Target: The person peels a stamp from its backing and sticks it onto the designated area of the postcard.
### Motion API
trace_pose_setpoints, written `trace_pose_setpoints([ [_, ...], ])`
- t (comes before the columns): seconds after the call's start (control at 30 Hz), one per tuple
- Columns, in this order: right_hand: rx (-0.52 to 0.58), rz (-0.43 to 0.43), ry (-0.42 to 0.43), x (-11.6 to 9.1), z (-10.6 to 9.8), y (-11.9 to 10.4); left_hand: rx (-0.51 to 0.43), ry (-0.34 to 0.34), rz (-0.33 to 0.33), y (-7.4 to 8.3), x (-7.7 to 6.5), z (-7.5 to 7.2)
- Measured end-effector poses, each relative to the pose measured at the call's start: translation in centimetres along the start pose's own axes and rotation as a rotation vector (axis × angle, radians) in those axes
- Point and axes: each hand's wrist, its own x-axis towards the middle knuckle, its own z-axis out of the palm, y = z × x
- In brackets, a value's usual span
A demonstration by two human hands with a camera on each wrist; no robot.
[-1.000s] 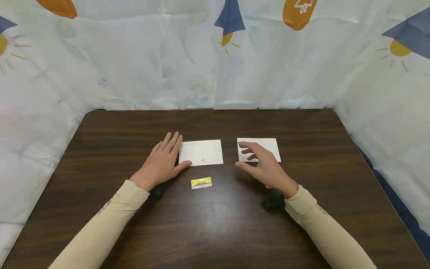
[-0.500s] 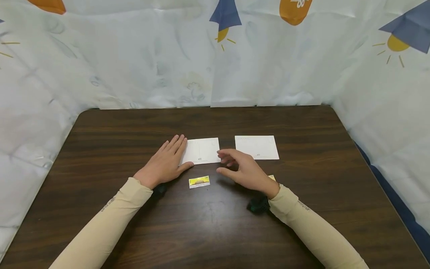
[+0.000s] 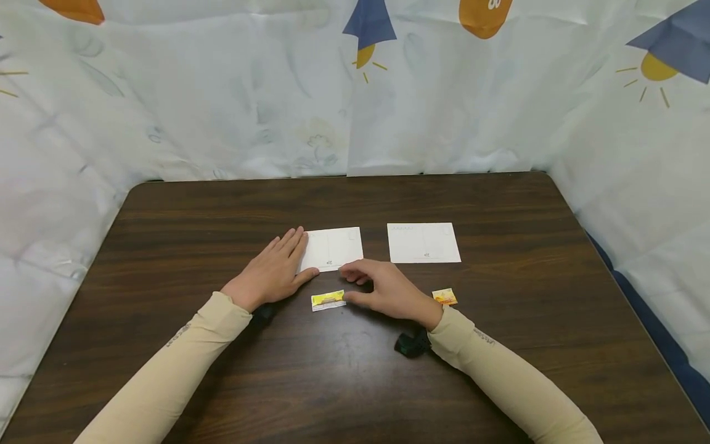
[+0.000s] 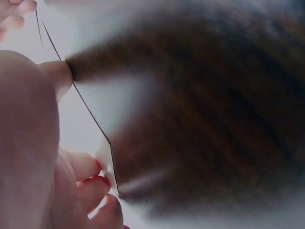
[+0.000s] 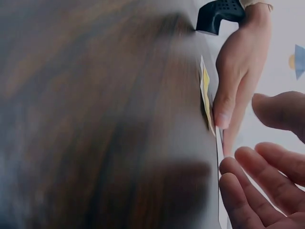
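Observation:
My left hand (image 3: 269,270) lies on the table with straight fingers and touches the left edge of a white postcard-like card (image 3: 333,248). In the left wrist view, that hand (image 4: 28,133) is seen close from the side. My right hand (image 3: 391,290) hovers by the card's lower right corner, fingers loosely bent and apart, holding nothing. Beneath its thumb tip is a small yellow-and-white slip (image 3: 327,301), which also shows as a thin yellow slip (image 5: 206,90) in the right wrist view. A second white card (image 3: 423,243) lies further right.
A small yellow-orange slip (image 3: 445,296) lies behind my right wrist. The dark wooden table (image 3: 333,388) ends at the back against a white printed curtain (image 3: 222,92). A black device (image 3: 412,345) sits under the right wrist.
My right hand has moved left from over the right card to beside the left card and the yellow-and-white slip, uncovering the yellow-orange slip. The left hand has stayed nearly still.

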Motion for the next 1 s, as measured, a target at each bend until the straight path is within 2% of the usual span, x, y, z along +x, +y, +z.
trace_pose_setpoints([
  [0.23, -0.028, -0.012, -0.026, 0.4, 0.7, -0.6, 0.033, -0.010, 0.008, 0.1, -0.1, -0.2],
  [0.5, -0.077, 0.038, -0.053, 0.4, 1.3, -1.2, 0.037, -0.002, 0.012, 0.2, -0.1, -0.1],
  [1.0, -0.105, 0.043, -0.043, 0.7, 1.6, -1.4, 0.049, -0.001, 0.012, 0.3, 0.0, 0.0],
])
